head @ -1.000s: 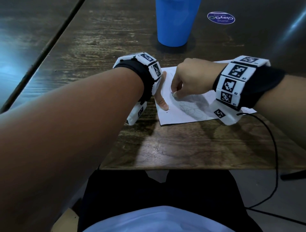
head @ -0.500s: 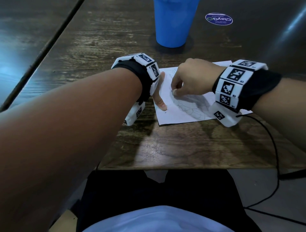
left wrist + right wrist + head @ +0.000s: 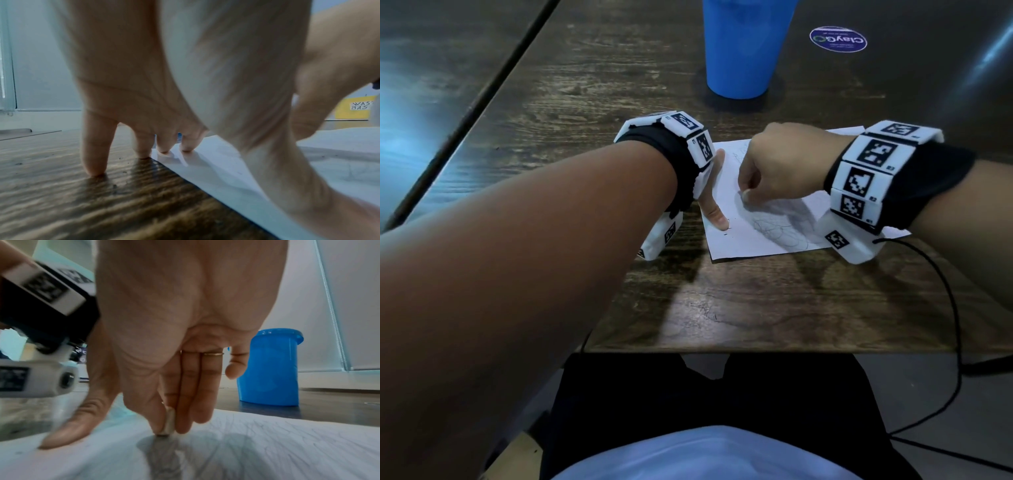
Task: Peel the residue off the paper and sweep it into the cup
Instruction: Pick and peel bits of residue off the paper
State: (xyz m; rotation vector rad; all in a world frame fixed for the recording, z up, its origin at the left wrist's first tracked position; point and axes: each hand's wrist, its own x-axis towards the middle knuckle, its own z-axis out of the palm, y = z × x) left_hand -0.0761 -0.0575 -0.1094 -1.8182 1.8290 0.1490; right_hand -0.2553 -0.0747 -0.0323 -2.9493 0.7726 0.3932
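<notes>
Head: paper [image 3: 743,236] flat on desk [image 3: 739,308] w/ cup [image 3: 743,51] well behind; left hand [image 3: 714,205] pins its edge w/ straight fingers, right hand [image 3: 774,171] curled over the scribbles. Left wrist: fingertips [image 3: 186,146] on paper's edge; thin & light, so likely slides or tears unless pinned. Right wrist: fingers pinch a small pale stub [image 3: 169,421] on the sheet; can't tell what it is, residue too fine to see.

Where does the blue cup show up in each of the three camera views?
Head: blue cup at top centre, beyond the paper.
Left wrist: not clearly in view; the left hand blocks that direction.
Right wrist: cup at right, behind the right hand.
Shared landmark: the white paper.
</notes>
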